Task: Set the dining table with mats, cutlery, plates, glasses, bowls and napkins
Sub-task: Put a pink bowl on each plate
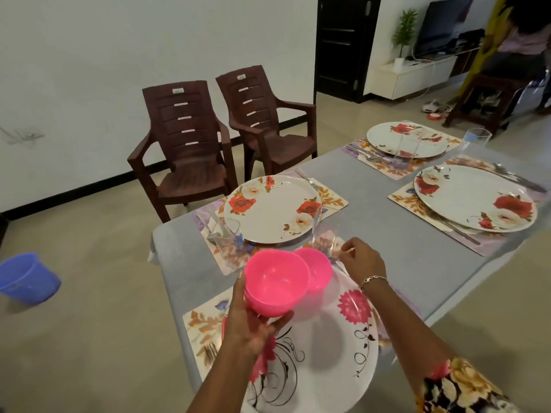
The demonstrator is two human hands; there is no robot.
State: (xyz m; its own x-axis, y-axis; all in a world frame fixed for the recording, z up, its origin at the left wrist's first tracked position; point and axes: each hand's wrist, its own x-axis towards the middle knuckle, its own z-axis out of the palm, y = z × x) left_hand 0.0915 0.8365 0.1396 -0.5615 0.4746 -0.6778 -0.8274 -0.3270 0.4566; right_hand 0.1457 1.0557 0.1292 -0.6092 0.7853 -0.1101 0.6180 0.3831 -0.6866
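Head-camera view looking down at a dining worktop covered in grey cloth. In the lower centre of the frame, the left hand cups a stack of pink bowls from beneath. The thumb runs up the left side and the fingers curl under the base. The stack is held in the air above the near plate, which is white with pink flowers and lies on a floral mat.

Just behind the stack, a lone pink bowl appears to sit at the plate's far edge. To its right, the right hand reaches to a clear glass that appears tilted. The fingertips curl at the glass, but the glass is so transparent that I cannot tell whether they grip it or only touch it. The hands are apart, with the lone bowl between them.

The bowls look like thin plastic: light, fairly stiff, smooth and hard to break. One hand under the base probably carries the stack easily. Nested bowls may cling together, so lifting one off likely calls for a pinch on the top rim while the lower hand steadies the rest. The glass looks like the fragile, slippery item here, and a grasp round its lower body would seem safer than one at the rim.

In the middle and upper right, three rose-patterned plates lie on mats with cutlery and glasses. Two brown chairs stand at upper centre, and a blue bucket sits at the left edge.
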